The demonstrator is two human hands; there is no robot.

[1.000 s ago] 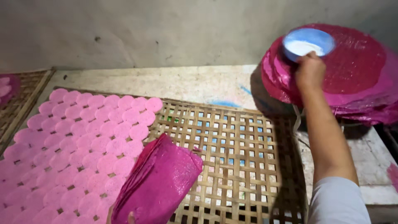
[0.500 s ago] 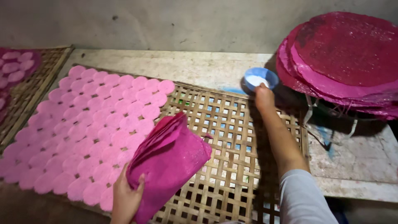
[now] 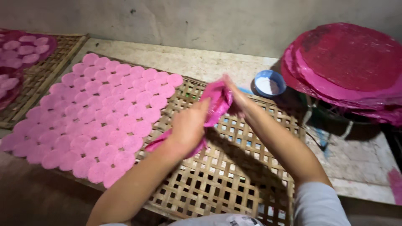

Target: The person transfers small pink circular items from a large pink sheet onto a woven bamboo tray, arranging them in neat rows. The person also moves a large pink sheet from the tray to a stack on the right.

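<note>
Head camera showed me both hands on a folded stack of thin pink sheets [image 3: 217, 102], held above the woven bamboo rack [image 3: 217, 175]. My left hand [image 3: 188, 127] gripped its near end, fingers curled; my right hand [image 3: 238, 98] pinched the far end. Its long axis ran near-left to far-right. Round pink wafers [image 3: 100, 117] overlapped at left; a blue bowl [image 3: 270, 83] sat beyond.

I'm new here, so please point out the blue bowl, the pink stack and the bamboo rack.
Blue bowl [image 3: 270, 83]: head view, inner bottom.
Pink stack [image 3: 351, 62]: head view, top sheet.
Bamboo rack [image 3: 234, 175]: head view, bare lattice.
</note>
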